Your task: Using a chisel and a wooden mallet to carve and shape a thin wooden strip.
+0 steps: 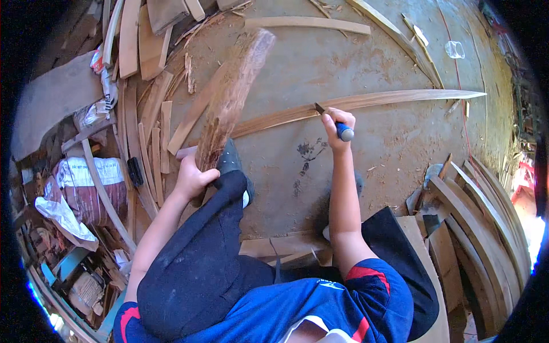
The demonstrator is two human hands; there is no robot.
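My left hand is closed on the lower end of a rough, weathered board, which slants up to the right beside my left shoe. My right hand grips a blue-handled knife, its dark blade pointing up and left over a long, narrow wooden strip. The strip lies across the floor and passes behind the rough board; its right end tapers to a point. Whether the blade touches the strip I cannot tell.
Loose planks and offcuts lie at the top and left, with a bundled sack. Curved boards are stacked at the right. A clear plastic container and a red cord lie on the grey floor.
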